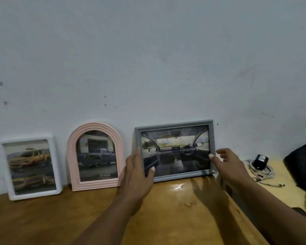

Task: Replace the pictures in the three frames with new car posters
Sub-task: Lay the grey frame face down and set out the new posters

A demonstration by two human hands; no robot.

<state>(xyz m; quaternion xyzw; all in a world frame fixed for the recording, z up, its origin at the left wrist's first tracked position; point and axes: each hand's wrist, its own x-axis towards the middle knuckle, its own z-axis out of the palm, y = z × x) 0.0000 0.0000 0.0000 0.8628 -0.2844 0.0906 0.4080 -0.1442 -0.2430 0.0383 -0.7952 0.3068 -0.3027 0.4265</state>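
Three frames lean against the wall on the wooden table (175, 200). A white frame (56, 167) at the left holds a yellow car picture. The pink arched frame (95, 127) in the middle shows a dark pickup. At the right, a grey frame (175, 125) holds a car interior picture. My left hand (137, 174) lies against the grey frame's left edge, fingers straight and thumb resting on the glass. My right hand (227, 165) is at its right edge, thumb tip touching the border and the other fingers spread loosely in the air.
A black power adapter (261, 160) with a coiled white cable (265, 173) lies on a lighter surface to the right. A dark bag (302, 165) fills the far right edge. A gap separates the table from that surface.
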